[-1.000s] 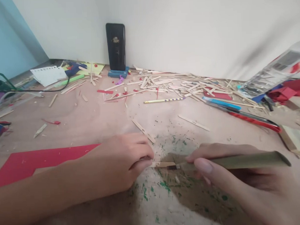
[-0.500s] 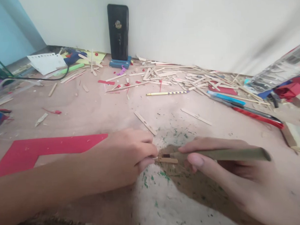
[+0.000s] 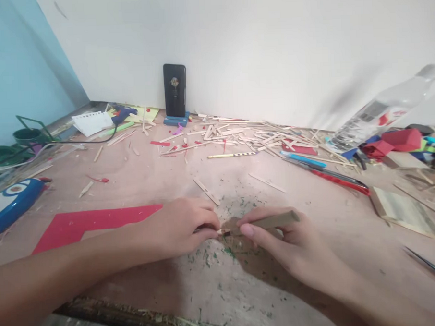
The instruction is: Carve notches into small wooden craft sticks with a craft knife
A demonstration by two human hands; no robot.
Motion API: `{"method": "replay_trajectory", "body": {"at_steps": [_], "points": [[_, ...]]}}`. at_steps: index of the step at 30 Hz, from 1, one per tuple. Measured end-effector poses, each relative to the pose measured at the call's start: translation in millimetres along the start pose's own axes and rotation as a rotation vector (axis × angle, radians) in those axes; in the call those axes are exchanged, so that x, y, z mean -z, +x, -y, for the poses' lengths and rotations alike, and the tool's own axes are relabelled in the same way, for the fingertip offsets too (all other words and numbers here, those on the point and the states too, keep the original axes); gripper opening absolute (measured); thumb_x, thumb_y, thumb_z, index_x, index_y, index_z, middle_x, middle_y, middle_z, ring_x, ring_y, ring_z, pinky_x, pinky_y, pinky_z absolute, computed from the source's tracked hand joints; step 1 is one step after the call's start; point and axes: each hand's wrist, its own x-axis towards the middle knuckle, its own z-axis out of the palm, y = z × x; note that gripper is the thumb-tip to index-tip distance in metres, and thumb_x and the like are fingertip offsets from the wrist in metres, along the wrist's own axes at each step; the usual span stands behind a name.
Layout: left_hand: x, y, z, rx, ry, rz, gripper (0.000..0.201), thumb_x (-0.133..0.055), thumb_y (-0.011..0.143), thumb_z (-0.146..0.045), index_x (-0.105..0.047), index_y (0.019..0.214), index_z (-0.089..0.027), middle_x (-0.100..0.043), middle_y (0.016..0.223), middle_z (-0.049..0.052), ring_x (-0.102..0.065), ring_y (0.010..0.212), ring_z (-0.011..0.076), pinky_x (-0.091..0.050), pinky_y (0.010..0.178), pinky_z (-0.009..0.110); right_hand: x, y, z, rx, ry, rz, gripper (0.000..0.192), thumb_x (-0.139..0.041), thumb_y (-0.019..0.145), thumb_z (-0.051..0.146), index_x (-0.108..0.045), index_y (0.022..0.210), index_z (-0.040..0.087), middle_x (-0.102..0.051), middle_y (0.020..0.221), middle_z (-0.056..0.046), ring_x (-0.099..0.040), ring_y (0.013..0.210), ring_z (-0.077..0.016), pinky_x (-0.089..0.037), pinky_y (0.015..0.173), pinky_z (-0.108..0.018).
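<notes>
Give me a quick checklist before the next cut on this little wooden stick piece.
1. Left hand pins the small wooden stick piece to the board: ok.
2. Right hand grip on the olive-green craft knife: ok.
3. Knife tip on the piece: ok.
4. Left fingertips well away from the blade: not ok, they sit right beside it.
5. Blade sharpness: cannot tell.
6. Loose flat wooden stick clear of the hands: ok.

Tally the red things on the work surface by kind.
Red paper sheet, beside the left hand: 1
Red-handled tool: 1
Red folded paper: 1
Small red scraps, such as: too many to count
Total of larger red things: 3
</notes>
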Motion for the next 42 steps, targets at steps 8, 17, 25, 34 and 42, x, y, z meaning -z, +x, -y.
{"method": "replay_trajectory", "body": {"at_steps": [8, 17, 25, 34, 42], "points": [[0.3, 1, 2, -0.024, -0.031, 0.001, 0.014, -0.065, 0.103, -0.016, -0.078, 0.099, -0.016, -0.072, 0.094, 0.004, -0.068, 0.088, 0.0181, -0.047, 0.079, 0.028, -3, -1, 2, 0.052, -0.061, 0.005, 0.024, -0.061, 0.109, 0.032, -0.08, 0.095, 0.03, -0.082, 0.094, 0.003, -0.076, 0.085, -0.0138, -0.058, 0.075, -0.022], [-1.2, 3, 2, -0.005, -0.03, -0.003, 0.015, -0.064, 0.099, -0.011, -0.077, 0.093, -0.016, -0.07, 0.09, 0.003, -0.067, 0.085, 0.0182, -0.046, 0.075, 0.028, -19, 2, 6, 0.006, -0.014, -0.064, 0.027, -0.065, 0.106, 0.036, -0.076, 0.083, 0.025, -0.074, 0.078, 0.0, -0.068, 0.071, -0.0153, -0.05, 0.061, -0.026], [-2.2, 2, 1, 0.003, -0.03, 0.002, 0.017, -0.064, 0.102, -0.013, -0.077, 0.091, -0.013, -0.07, 0.09, 0.004, -0.066, 0.084, 0.017, -0.046, 0.076, 0.028, -11, 12, -24, -0.162, 0.275, -0.113, 0.039, -0.072, 0.102, 0.053, -0.074, 0.08, 0.021, -0.069, 0.063, 0.0, -0.061, 0.049, -0.0121, -0.046, 0.048, -0.025], [-1.4, 6, 0, 0.008, -0.002, 0.017, 0.018, -0.062, 0.102, -0.01, -0.076, 0.092, -0.015, -0.073, 0.095, 0.004, -0.069, 0.09, 0.019, -0.048, 0.081, 0.03, -10, 3, -38, -0.152, 0.338, -0.143, 0.03, -0.074, 0.101, 0.051, -0.079, 0.089, 0.024, -0.069, 0.066, 0.0, -0.061, 0.056, -0.014, -0.046, 0.053, -0.028], [0.9, 9, 0, -0.014, 0.051, 0.027, 0.015, -0.065, 0.099, -0.011, -0.076, 0.091, -0.017, -0.077, 0.098, 0.004, -0.071, 0.093, 0.0188, -0.05, 0.083, 0.029, -6, 5, -43, -0.102, 0.248, -0.173, 0.03, -0.073, 0.102, 0.049, -0.079, 0.089, 0.023, -0.068, 0.064, -0.001, -0.059, 0.057, -0.0171, -0.046, 0.057, -0.032]]}}
